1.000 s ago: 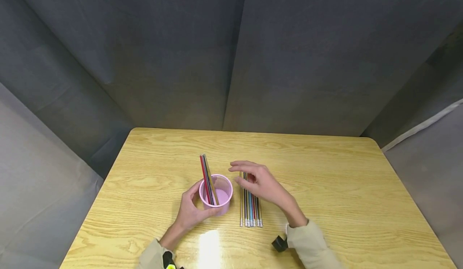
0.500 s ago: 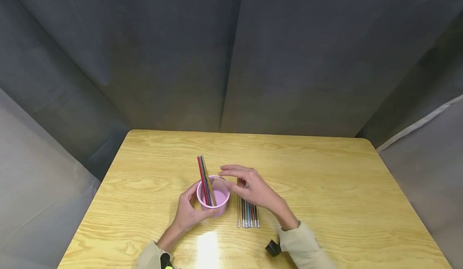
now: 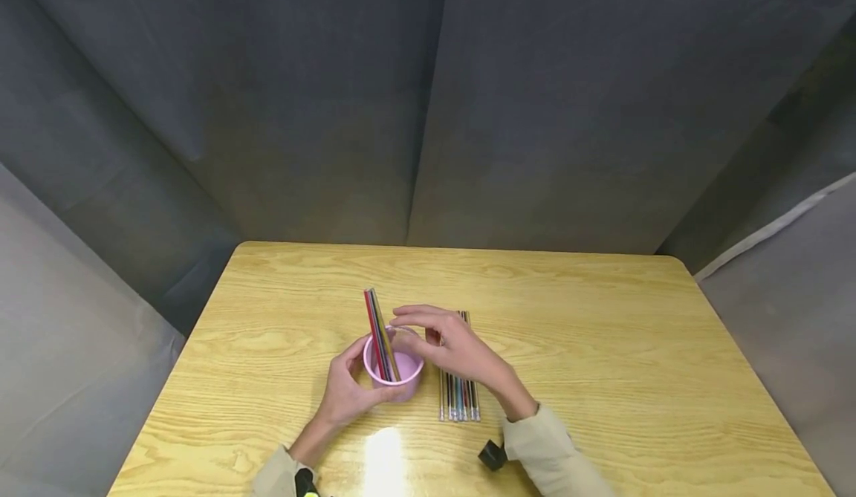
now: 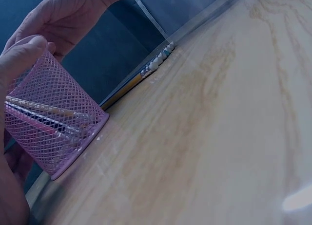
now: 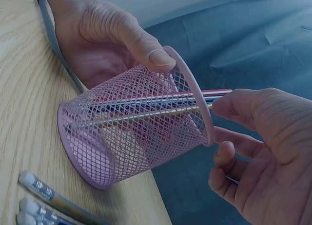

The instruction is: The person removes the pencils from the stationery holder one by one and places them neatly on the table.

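My left hand [image 3: 349,391] grips a pink mesh pencil cup [image 5: 129,147], thumb and fingers curled around its side near the rim. Several pencils [image 3: 377,327], red, dark and gold among them, lean inside the cup toward its far left, their upper ends sticking out. At the rim's right side is my right hand [image 3: 461,347], fingers reaching left over the opening. Its thumb and forefinger stay apart, with the thumb tip close to the leaning pencils in the right wrist view. Beneath that hand, a row of pencils [image 3: 458,399] lies on the table, partly covered by it.
The wooden table [image 3: 602,348] extends to both sides and behind the cup. Dark grey cloth panels [image 3: 321,111] stand behind the table, and lighter ones flank it. In the right wrist view, the eraser ends [image 5: 30,180] of the lying pencils appear near the cup's base.
My right hand has moved left from above the pencil row to the cup's opening, fingers apart throughout. The left hand keeps its grip on the cup. The view has shifted slightly.
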A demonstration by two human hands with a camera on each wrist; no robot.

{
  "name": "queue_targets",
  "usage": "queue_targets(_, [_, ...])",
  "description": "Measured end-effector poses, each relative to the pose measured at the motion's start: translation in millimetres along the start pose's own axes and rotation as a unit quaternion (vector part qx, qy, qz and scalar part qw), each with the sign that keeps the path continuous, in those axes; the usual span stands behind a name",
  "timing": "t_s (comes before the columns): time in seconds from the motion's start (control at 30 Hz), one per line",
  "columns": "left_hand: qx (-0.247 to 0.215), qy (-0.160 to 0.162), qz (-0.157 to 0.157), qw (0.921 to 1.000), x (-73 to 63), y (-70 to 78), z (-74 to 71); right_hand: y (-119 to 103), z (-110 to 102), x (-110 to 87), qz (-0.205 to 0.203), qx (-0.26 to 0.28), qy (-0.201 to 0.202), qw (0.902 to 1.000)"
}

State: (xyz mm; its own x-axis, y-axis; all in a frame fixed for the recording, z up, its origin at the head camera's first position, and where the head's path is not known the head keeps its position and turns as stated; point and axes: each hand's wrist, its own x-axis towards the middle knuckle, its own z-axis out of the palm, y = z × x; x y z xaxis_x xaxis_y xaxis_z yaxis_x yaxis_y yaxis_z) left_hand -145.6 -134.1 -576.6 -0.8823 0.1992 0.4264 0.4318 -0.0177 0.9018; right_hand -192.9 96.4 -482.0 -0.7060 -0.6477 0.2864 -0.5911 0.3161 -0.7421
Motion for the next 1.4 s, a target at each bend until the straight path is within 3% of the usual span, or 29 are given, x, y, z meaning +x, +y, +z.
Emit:
queue_targets(0.63, [0.027, 0.000, -0.009, 0.9996, -0.4, 0.8, 1.2, 1.7, 16.2, 9.8, -0.011, -0.020, -0.006, 0.9997])
queue_targets(0.97, [0.022, 0.001, -0.010, 0.9997, 0.0, 2.0, 1.2, 0.0, 18.2, 11.9, -0.034, -0.026, 0.025, 0.9988])
queue_targets(1.4, [0.007, 0.008, -0.022, 0.9997, -1.9, 3.2, 0.5, -5.4, 7.6, 7.6, 0.013, -0.003, 0.044, 0.9989])
